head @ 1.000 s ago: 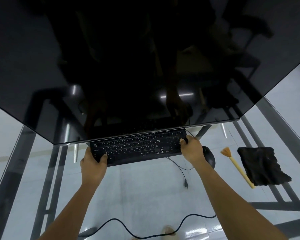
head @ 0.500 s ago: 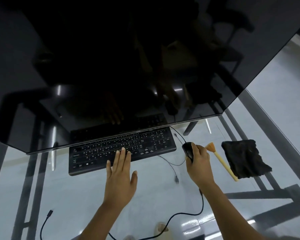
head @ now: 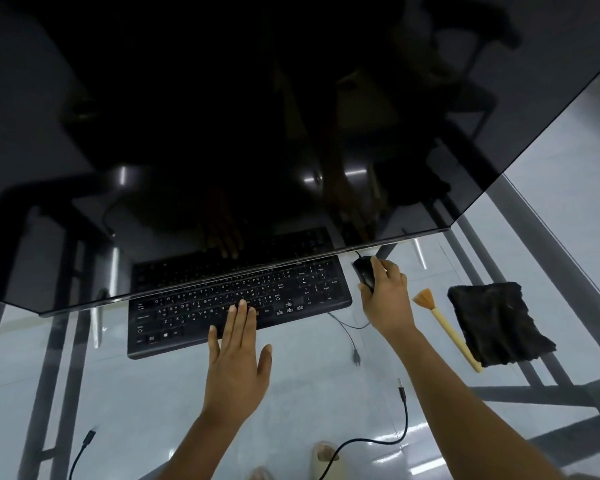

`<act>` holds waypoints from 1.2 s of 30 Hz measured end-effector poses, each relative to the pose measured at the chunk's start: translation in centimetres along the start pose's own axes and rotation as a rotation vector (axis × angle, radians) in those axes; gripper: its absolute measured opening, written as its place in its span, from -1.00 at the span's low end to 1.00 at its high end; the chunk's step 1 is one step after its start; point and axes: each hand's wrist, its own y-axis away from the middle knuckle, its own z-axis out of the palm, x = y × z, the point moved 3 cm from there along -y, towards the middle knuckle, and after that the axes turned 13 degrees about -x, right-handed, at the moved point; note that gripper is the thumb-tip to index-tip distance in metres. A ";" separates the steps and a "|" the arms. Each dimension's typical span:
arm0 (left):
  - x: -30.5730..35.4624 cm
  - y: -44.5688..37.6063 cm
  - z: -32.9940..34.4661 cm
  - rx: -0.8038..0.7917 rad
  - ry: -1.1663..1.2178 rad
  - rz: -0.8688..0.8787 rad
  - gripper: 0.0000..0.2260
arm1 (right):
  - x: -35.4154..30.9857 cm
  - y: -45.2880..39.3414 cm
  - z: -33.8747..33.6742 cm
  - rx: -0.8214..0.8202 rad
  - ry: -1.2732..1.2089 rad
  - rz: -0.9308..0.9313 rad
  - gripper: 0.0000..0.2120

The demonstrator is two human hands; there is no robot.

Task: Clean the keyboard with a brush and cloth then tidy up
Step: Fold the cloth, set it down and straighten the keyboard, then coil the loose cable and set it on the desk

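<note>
Left hand (head: 236, 368) lies flat with straight fingers (head: 241, 315) on the keyboard (head: 236, 306) front, likely steadying it on the glass counter (head: 153, 393), right hand (head: 387, 299) cups the mouse (head: 364, 273) right of the keyboard, probably clearing room, brush (head: 445, 329) and cloth (head: 496, 323) waiting farther right.

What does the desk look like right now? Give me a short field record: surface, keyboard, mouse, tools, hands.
surface: glass desk top, large dark monitor overhanging it
keyboard: black flat keyboard, partly under the monitor
mouse: black computer mouse, right of the keyboard
tools: tan wooden-handled brush beside the black fuzzy cloth, both untouched
left hand: flat, fingertips on the keys
right hand: grips the mouse
</note>
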 end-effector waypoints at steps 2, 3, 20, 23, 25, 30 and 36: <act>-0.1 0.0 0.2 -0.005 0.004 -0.004 -0.41 | -0.1 -0.5 -0.1 -0.004 0.006 0.002 -0.50; -0.2 0.0 0.3 -0.006 0.005 -0.006 -0.41 | -0.1 -0.6 -0.1 -0.004 0.006 0.003 -0.50; -4.4 2.9 -1.8 0.057 0.120 -0.083 -0.39 | -5.8 4.9 2.3 0.034 0.025 -0.209 -0.47; -7.4 4.7 -3.2 0.085 0.149 -0.144 -0.40 | -10.2 7.2 5.1 -0.087 0.058 -0.339 -0.50; -9.4 6.2 -4.4 0.122 0.164 -0.169 -0.49 | -13.4 8.8 6.9 -0.165 0.081 -0.423 -0.54; -15.1 11.4 -5.6 0.146 0.202 -0.222 -0.72 | -21.1 13.8 11.3 -0.384 0.162 -0.646 -0.58; -20.3 17.2 -4.6 -0.043 0.117 -0.115 -0.63 | -25.9 18.2 14.2 -0.562 0.235 -0.739 -0.60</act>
